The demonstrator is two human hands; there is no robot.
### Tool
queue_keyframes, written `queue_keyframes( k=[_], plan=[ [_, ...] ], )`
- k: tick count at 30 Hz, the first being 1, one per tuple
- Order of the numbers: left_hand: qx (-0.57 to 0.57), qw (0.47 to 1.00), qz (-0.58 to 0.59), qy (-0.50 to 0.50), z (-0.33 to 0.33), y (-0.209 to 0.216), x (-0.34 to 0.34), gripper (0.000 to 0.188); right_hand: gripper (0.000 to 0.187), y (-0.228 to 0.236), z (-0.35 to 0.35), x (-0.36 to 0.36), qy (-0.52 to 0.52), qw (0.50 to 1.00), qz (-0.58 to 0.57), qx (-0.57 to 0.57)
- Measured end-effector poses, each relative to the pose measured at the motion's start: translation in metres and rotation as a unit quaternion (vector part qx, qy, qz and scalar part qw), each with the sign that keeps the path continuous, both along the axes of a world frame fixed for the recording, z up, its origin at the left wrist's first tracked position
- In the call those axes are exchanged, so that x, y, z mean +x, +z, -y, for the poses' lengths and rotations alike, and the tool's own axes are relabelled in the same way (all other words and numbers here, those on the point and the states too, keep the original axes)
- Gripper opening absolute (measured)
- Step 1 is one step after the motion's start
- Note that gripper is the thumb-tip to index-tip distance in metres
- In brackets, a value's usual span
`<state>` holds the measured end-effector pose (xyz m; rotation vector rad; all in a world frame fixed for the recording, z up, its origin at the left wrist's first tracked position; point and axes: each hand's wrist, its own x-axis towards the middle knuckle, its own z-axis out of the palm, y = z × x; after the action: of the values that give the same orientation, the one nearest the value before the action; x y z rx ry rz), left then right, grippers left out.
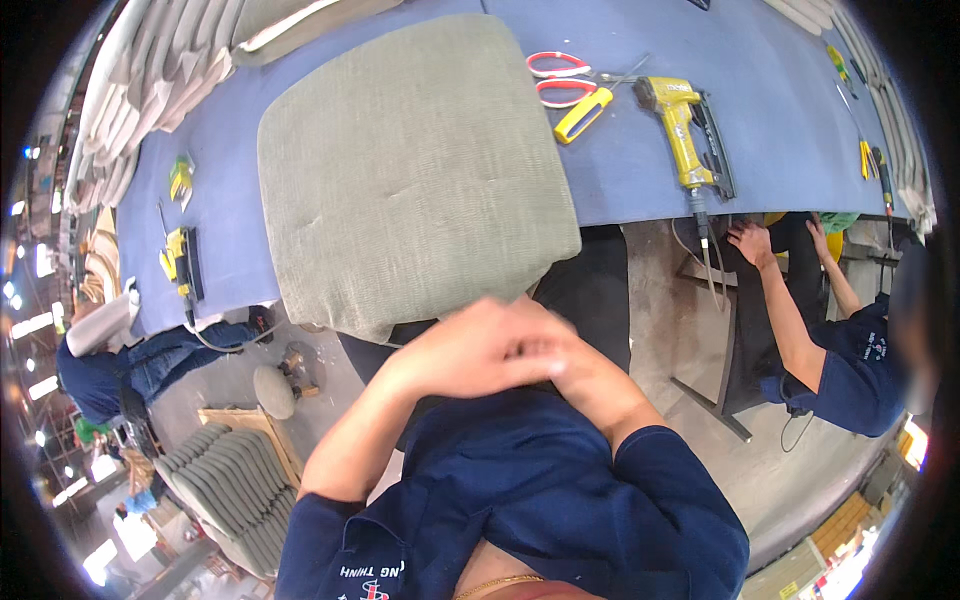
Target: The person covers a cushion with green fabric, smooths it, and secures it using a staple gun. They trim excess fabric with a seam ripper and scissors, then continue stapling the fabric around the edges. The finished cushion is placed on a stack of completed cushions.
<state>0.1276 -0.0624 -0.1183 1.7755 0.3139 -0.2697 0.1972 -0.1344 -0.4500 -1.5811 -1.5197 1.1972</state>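
Note:
A grey-green upholstered seat cushion (415, 170) lies on the blue-covered table (790, 120), its near edge jutting past the table edge towards my body. Just by that edge, my left hand (475, 345) crosses over my right hand (535, 318). The two overlap and are smeared by motion. The right hand is partly hidden behind the left, and the fingers of both are hard to make out. No tool shows in either hand. To the cushion's right lie red-and-white-handled scissors (562, 92), a yellow-handled screwdriver (583, 116) and a yellow staple gun (682, 130) with an air hose.
A second staple gun (180, 262) lies at the table's left end. Grey covers (150, 90) are stacked at the far left. On the floor stand stacked cushions (225, 490) and a round stool (273, 392). A co-worker's arm (785, 305) reaches to the table's right edge.

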Motion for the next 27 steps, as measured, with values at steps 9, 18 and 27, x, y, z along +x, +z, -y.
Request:
queue_keyframes(
  k=[9,18,27],
  plan=[
    [0.533,0.827,0.012,0.176,-0.070,-0.087,0.224,0.059,0.074,-0.024,0.002,0.016,-0.068,0.977,-0.184,-0.082],
    [0.401,0.884,0.010,0.241,-0.109,-0.074,0.211,0.042,0.083,0.032,-0.012,0.035,-0.070,0.972,-0.223,-0.040],
    [0.521,0.838,0.085,0.136,-0.081,-0.096,0.184,0.032,0.065,0.095,0.014,0.047,-0.039,0.996,-0.074,-0.043]
  ],
)
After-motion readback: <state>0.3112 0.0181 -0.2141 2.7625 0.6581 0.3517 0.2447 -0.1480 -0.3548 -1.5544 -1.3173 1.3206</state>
